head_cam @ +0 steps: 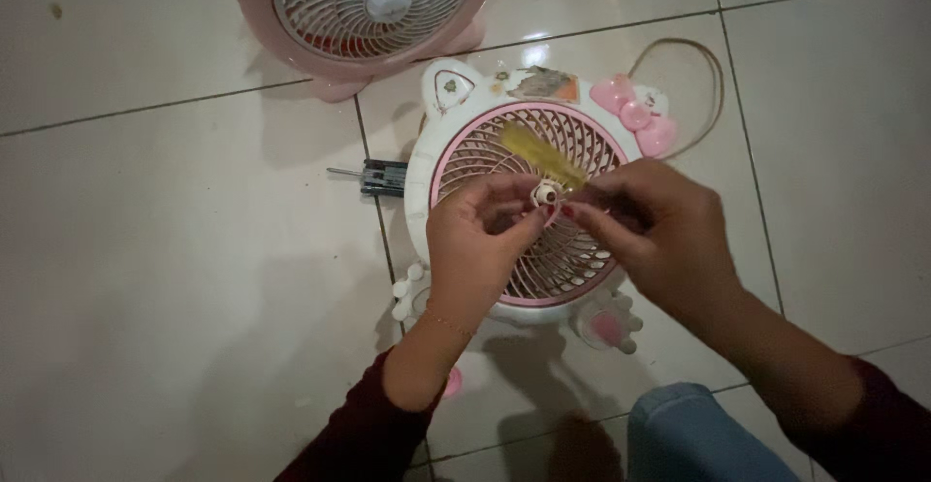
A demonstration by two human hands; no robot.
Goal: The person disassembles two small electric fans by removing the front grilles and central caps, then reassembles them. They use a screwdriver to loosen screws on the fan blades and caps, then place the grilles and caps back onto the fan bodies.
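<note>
colourful rectangular sticker (536,82), fan's top edge

A: Left hand (475,240)?
B: Palm turned up, fingers curled inward, thumb and forefinger tips pinched together. Thin bracelet at the wrist, dark maroon sleeve on the forearm.
A: Right hand (655,235)?
B: Back of hand faces the camera, fingers bent, tips meeting the left fingertips. Forearm enters from lower right, same dark sleeve.
</note>
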